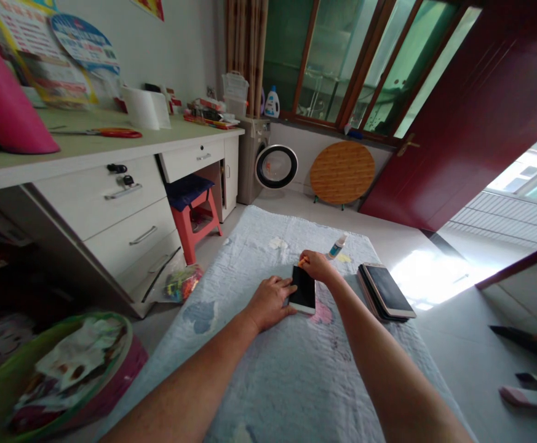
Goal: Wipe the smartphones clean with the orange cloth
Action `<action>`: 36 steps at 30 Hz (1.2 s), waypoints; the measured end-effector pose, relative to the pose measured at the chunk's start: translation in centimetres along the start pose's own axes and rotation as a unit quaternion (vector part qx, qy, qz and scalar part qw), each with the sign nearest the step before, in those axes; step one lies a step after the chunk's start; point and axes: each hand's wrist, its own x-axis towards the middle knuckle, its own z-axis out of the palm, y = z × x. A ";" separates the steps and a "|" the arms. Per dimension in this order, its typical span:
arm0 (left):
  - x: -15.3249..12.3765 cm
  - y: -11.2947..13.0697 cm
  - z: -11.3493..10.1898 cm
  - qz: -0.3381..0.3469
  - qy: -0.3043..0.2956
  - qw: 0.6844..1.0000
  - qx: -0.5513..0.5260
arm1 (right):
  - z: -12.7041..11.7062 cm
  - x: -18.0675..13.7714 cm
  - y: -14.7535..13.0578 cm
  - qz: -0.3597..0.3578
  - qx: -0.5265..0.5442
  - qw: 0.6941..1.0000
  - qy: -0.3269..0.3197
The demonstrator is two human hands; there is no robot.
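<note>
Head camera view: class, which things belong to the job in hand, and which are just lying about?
Belongs to the job:
phone, touched by the left hand
small orange item, held in the right hand
probably the small bottle and stack of devices, close by on the cloth

Just lying about:
red-handled scissors
paper roll
pink stool
large white bottle
plastic basin

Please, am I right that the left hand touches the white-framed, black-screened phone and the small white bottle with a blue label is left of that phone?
Not quite: the head view shows the small white bottle with a blue label to the right of the white-framed, black-screened phone. The left hand does touch that phone.
</note>
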 end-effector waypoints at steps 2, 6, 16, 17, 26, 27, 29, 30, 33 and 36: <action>0.0 0.0 0.0 -0.002 -0.004 1.000 0.005 | 0.1 0.5 -0.9 -0.009 -0.001 1.000 -0.011; 0.0 0.1 0.1 -0.012 0.003 1.000 0.017 | 0.4 0.9 -2.4 -0.025 -0.004 0.999 -0.023; -0.3 1.1 -0.1 -0.023 0.033 0.999 0.035 | -0.7 -1.0 0.8 0.000 -0.021 1.000 -0.014; -0.3 1.1 -0.1 -0.022 0.035 0.999 0.035 | -0.7 -1.3 1.2 0.004 -0.022 1.000 -0.011; -0.4 1.0 0.3 -0.026 0.038 0.999 0.025 | -0.9 -1.4 0.5 -0.015 -0.017 0.999 0.032; -0.4 1.1 0.3 -0.026 0.044 0.998 0.022 | -0.8 -1.1 -0.1 -0.035 -0.009 0.999 0.038; -0.3 1.3 0.3 -0.015 0.054 0.998 0.015 | -0.4 -0.4 -1.1 -0.079 -0.008 0.996 0.031; -0.3 1.4 0.3 -0.002 0.054 0.998 0.013 | -0.1 -0.1 -1.5 -0.095 -0.019 0.995 0.019; -0.2 1.7 0.3 0.029 0.042 0.999 0.017 | 0.8 0.5 -2.2 -0.116 -0.062 0.991 -0.016; -0.1 1.9 0.4 0.030 0.036 0.998 0.030 | 1.3 0.7 -2.4 -0.121 -0.081 0.989 -0.028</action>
